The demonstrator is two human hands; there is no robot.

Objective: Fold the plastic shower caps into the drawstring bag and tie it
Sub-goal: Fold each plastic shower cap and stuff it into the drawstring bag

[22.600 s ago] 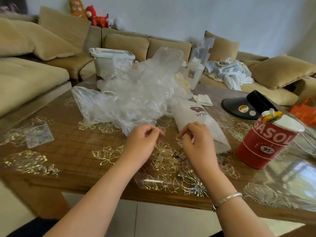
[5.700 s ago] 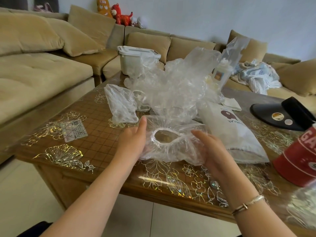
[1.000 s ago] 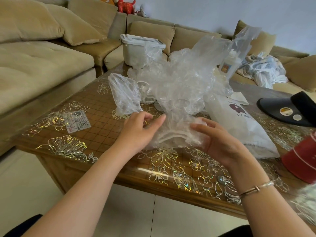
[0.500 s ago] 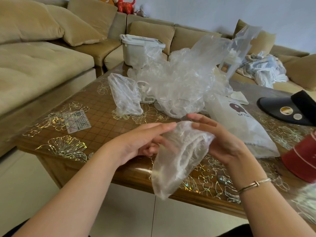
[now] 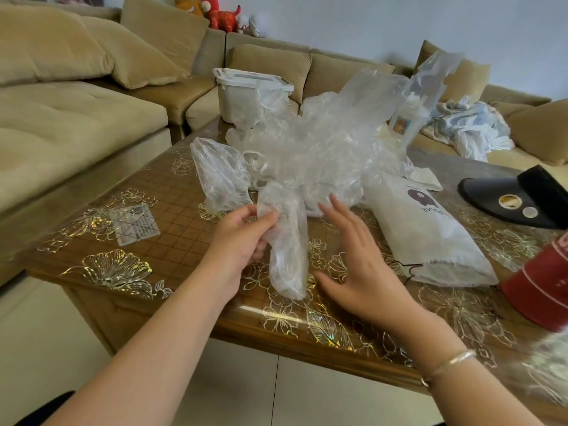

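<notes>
Left hand (image 5: 242, 238) grip: fingers and thumb curled round upper part of folded shower cap (image 5: 285, 241), just in front of loose cap pile (image 5: 313, 146). Squeeze air out, keep fold narrow to fit bag. Right hand (image 5: 362, 265) grip: open, fingers spread, just right of cap, holding nothing. Drawstring bag (image 5: 427, 229) lies on counter (image 5: 172, 222), right of cap.

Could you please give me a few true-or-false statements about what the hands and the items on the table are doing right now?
1. The left hand grips a folded shower cap. True.
2. The right hand pinches the cap. False: its fingers are spread open beside it.
3. The drawstring bag lies on the table, right of the cap. True.
4. The pile of caps is inside the bag. False: it sits loose on the table.
</notes>
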